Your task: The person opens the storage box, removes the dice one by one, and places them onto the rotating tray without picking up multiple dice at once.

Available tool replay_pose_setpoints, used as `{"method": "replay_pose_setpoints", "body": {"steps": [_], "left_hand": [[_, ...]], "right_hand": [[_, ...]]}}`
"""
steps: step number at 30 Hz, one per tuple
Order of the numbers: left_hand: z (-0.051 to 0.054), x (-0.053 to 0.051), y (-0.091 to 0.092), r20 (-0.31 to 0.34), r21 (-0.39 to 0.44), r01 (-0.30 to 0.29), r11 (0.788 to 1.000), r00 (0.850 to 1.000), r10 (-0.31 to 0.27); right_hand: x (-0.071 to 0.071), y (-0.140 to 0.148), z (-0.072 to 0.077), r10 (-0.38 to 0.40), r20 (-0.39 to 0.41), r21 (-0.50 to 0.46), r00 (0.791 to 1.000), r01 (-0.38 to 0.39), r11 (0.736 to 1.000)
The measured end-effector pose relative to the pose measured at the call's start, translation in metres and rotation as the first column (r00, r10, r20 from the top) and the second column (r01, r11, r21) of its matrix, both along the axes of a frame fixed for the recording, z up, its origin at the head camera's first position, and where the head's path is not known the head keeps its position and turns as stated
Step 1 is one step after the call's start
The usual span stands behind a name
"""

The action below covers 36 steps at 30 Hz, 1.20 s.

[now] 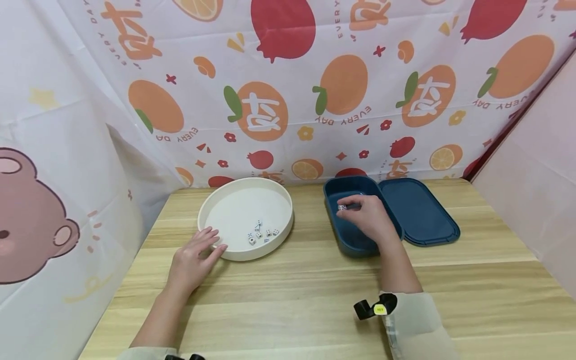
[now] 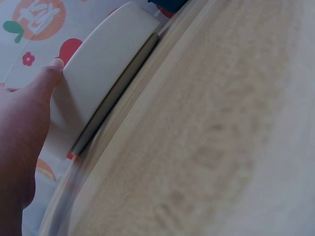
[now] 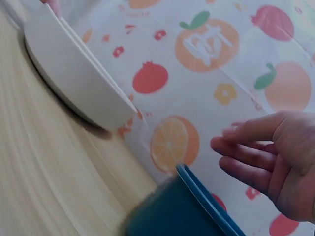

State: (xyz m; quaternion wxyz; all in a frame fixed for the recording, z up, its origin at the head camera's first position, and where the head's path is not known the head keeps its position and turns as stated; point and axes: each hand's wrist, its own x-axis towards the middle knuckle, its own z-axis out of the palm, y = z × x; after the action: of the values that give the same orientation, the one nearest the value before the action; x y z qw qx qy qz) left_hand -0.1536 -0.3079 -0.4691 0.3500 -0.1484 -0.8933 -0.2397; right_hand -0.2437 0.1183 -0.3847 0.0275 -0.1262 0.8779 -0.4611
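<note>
A round white tray (image 1: 245, 200) stands on the left of the table, with several white dice (image 1: 259, 235) lying in its near right part. My left hand (image 1: 193, 260) rests on the tray's near left rim, fingers spread and relaxed. Its thumb tip touches the rim in the left wrist view. Over a dark blue box (image 1: 355, 245), my right hand (image 1: 371, 217) pinches small white dice (image 1: 342, 207) between thumb and fingertips. Exactly how many it holds is hard to tell. In the right wrist view those dice cannot be made out.
The blue lid (image 1: 420, 212) lies flat on the table against the box's right side. Behind the wooden table (image 1: 279, 305) hangs a fruit-print cloth (image 1: 288, 65). Pale cloths flank both sides.
</note>
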Motion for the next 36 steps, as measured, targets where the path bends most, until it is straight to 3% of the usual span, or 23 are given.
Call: {"method": "replay_pose_setpoints", "body": {"steps": [6, 11, 16, 19, 27, 36], "left_hand": [[0.001, 0.001, -0.004, -0.001, -0.004, -0.006, 1.0, 1.0, 0.006], [0.001, 0.002, -0.005, -0.002, 0.002, -0.001, 1.0, 1.0, 0.001], [0.0, 0.001, -0.003, -0.003, -0.001, 0.005, 1.0, 1.0, -0.005], [0.0, 0.001, -0.002, -0.006, -0.01, 0.007, 1.0, 1.0, -0.007], [-0.001, 0.002, 0.0, 0.004, -0.016, -0.029, 0.999, 1.0, 0.029], [0.0, 0.002, 0.0, -0.002, -0.018, -0.02, 1.0, 1.0, 0.02]], "right_hand": [[0.011, -0.042, 0.003, 0.032, -0.131, -0.082, 0.991, -0.043, 0.996], [0.019, -0.08, 0.0, 0.115, -0.206, -0.106, 0.972, -0.139, 0.985], [0.022, -0.111, -0.01, 0.171, -0.251, -0.103, 0.953, -0.202, 0.974], [0.023, -0.129, -0.017, 0.177, -0.242, -0.113, 0.954, -0.209, 0.971], [0.028, -0.161, -0.039, 0.277, -0.211, -0.013, 0.937, -0.286, 0.958], [0.031, -0.167, -0.044, 0.294, -0.303, 0.136, 0.907, -0.264, 0.955]]}}
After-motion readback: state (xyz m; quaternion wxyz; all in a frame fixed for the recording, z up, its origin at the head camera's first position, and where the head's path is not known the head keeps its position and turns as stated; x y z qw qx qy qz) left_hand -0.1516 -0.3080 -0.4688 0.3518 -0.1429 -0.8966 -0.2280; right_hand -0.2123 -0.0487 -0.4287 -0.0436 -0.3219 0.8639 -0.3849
